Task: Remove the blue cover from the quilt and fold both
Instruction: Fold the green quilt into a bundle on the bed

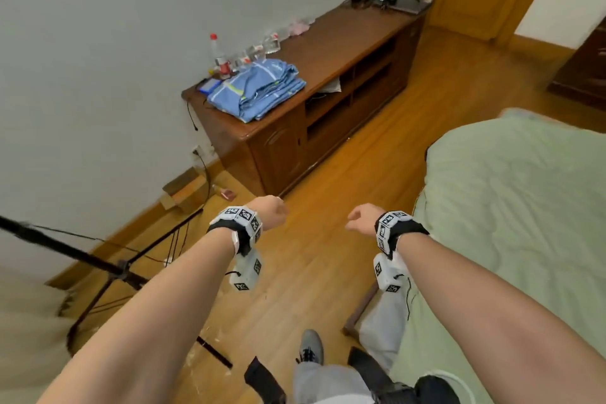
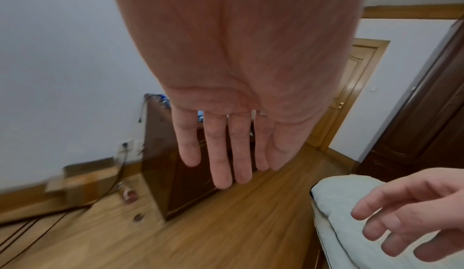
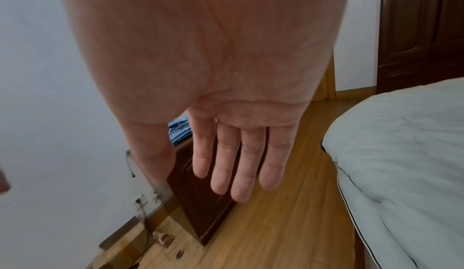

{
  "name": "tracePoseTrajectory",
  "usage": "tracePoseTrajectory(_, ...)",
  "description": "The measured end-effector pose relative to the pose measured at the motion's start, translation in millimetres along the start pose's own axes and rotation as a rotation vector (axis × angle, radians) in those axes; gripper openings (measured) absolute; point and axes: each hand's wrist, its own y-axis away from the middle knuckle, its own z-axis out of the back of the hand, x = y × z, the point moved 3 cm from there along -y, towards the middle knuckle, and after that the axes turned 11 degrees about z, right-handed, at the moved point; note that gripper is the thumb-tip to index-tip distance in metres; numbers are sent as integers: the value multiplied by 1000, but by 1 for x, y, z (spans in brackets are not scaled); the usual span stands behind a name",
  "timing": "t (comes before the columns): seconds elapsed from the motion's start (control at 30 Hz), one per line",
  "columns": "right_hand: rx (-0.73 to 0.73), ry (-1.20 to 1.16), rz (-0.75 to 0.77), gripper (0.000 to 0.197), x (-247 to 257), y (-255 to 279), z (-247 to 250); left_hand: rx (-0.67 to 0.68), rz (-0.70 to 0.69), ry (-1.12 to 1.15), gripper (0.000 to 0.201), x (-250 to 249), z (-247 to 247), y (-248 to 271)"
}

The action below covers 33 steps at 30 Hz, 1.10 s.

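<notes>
Both bare forearms reach forward over the wooden plank floor, each wrist strapped with a marker-covered band. Left hand: grip apart, fingers straight, holding nothing. Right hand: grip apart, fingers straight and close together, holding nothing. Folded blue cover with pale stripes lies on the tabletop of the low dark-brown wooden cabinet by the white wall, well apart from both hands. Pale green quilt lies spread on the bed at right, just beside the right forearm. Black tripod stands at left on the floor.
</notes>
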Motion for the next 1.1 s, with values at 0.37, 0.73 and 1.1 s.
tracePoseTrajectory(0.37,-254,-104,-229,42,-55,-178,257,46,-353,-113,32,-178,218,-285)
tracePoseTrajectory(0.73,-533,-417,-678,44,-203,-297,469,111,-801,-318,31,-485,375,-530)
tracePoseTrajectory(1.1,-584,-574,-848,48,-436,-405,673,189,-1029,-606,34,-839,427,-697)
